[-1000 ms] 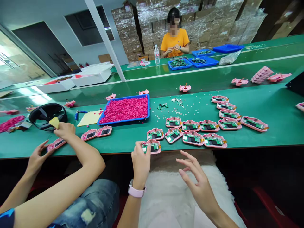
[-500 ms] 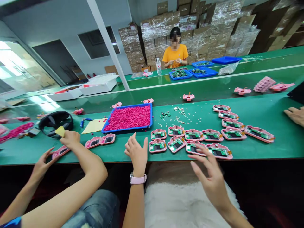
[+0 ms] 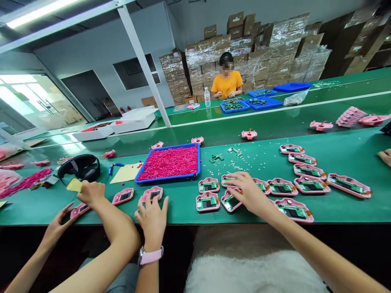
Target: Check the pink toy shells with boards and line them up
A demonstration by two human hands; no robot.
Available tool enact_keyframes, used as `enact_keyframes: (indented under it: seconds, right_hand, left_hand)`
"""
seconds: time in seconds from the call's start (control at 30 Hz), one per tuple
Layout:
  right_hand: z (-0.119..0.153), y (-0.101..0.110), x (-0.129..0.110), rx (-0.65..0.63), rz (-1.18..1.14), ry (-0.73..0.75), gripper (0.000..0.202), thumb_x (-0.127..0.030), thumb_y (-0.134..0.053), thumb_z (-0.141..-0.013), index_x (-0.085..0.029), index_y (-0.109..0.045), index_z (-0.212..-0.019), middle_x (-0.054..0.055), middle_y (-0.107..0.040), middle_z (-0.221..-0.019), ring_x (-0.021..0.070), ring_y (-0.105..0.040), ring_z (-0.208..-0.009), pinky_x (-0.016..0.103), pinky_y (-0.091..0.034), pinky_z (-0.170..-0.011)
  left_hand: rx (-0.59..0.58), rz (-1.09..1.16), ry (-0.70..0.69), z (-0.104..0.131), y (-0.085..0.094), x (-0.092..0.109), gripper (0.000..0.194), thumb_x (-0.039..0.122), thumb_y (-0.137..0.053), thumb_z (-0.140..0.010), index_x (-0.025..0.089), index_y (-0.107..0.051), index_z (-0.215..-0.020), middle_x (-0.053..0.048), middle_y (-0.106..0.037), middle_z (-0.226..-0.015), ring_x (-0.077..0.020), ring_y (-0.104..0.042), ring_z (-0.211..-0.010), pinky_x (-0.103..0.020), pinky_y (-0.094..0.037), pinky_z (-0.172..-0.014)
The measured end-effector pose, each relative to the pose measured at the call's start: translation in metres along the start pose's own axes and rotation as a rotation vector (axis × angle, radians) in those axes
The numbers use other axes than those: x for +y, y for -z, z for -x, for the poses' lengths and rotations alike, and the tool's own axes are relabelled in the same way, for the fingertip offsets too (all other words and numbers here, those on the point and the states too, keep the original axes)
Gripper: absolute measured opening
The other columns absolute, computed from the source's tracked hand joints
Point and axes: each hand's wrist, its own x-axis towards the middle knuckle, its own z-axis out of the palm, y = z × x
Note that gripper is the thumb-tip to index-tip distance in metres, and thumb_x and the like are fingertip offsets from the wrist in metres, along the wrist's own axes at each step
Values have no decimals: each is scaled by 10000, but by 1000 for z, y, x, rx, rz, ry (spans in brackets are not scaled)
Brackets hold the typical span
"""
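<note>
My left hand (image 3: 151,221), with a pink-strapped watch on its wrist, reaches to a pink handheld shell with a dark screen (image 3: 154,193). Its fingers are spread and overlap the shell's near edge; the thumb stands apart on the right. My right hand (image 3: 249,193) is open over the rows of pink shells with green circuit boards, fingers stretched left. Beneath its fingertips lies a tilted pink shell with a board (image 3: 229,203), partly hidden; contact cannot be told. Just left of them is another board-filled shell (image 3: 208,202).
A blue tray of magenta pieces (image 3: 169,162) stands behind my left hand. At left, a co-worker's hands (image 3: 91,193) hold a yellow piece and a pink shell. Loose boards (image 3: 216,158) and small pale bits lie behind the rows. Across the bench sits a person in orange (image 3: 226,83).
My left hand has moved left to the pink shell, which now lies farther right, apart from its neighbour. My right hand has moved left and forward over the board-filled shells. The view has shifted slightly.
</note>
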Motion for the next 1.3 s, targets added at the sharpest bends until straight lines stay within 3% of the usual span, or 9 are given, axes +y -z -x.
enact_keyframes:
  seconds: [0.1,0.27,0.4,0.57,0.67,0.77,0.9,1.1,1.3]
  right_hand:
    - [-67,-15,15,-210,100,-61,287,-263,-553,-940,-214,-706,-1179,89,-689,-1225,278,-559,-1190,462,-440,-1033]
    - [-148,-59,26,-319,137,-117,281,-256,-700,-857,-184,-721,-1128,112,-720,-1128,263,-631,-1104,388,-477,-992]
    - [-169,-86,27,-337,148,-149,269,-322,-616,-931,-178,-645,-1156,87,-649,-1206,225,-615,-1102,447,-504,-956]
    - [-175,-100,26,-353,110,-164,258,-334,-589,-949,-175,-622,-1150,79,-632,-1191,200,-633,-1024,409,-543,-884]
    - [-175,-96,26,-343,64,-171,222,-326,-601,-944,-167,-645,-1092,63,-667,-1120,183,-656,-968,392,-552,-862]
    - [-169,-83,25,-281,-2,-177,93,-188,-644,-893,-158,-708,-954,70,-732,-1023,188,-687,-954,352,-536,-898]
    - [-137,-53,16,-192,-133,-167,170,-71,-634,-821,-161,-748,-909,74,-771,-964,183,-720,-912,280,-546,-862]
    - [-44,-8,-14,-112,-535,-236,155,-332,-717,-793,-192,-746,-853,40,-773,-848,189,-733,-806,289,-583,-731]
    - [33,-6,-42,-86,-927,-479,233,-419,-819,-651,-201,-747,-691,38,-757,-737,180,-699,-663,286,-573,-599]
  left_hand:
    - [11,33,-114,33,4,19,334,415,-529,-904,211,-737,-1065,-130,-587,-1389,-392,-486,-1221,-574,-451,-904]
    - [66,152,-257,77,5,35,426,425,-493,-923,232,-628,-1277,-116,-617,-1360,-333,-545,-1127,-492,-462,-879]
    - [63,265,-209,68,-5,17,515,427,-434,-948,233,-468,-1424,-104,-548,-1441,-318,-500,-1254,-496,-438,-968]
    - [-258,397,-376,36,-29,-18,745,492,-543,-882,242,-255,-1522,-112,-371,-1568,-318,-313,-1452,-524,-367,-1094]
    - [-373,435,-429,29,-35,-26,800,471,-600,-850,255,-231,-1527,-104,-377,-1566,-315,-291,-1465,-526,-324,-1131]
    - [-372,440,-384,32,-27,-21,803,454,-659,-809,258,-303,-1502,-102,-467,-1509,-308,-407,-1393,-502,-349,-1108]
    - [-291,341,-231,41,-7,-9,836,443,-752,-716,273,-399,-1455,-90,-605,-1338,-306,-531,-1223,-494,-408,-1003]
    - [-338,367,-180,39,-3,-17,717,442,-694,-750,272,-474,-1411,-101,-612,-1314,-304,-533,-1209,-466,-433,-956]
    - [-459,517,-259,35,-2,-28,578,330,-661,-798,347,-512,-1356,-57,-556,-1440,-294,-439,-1370,-540,-335,-1057]
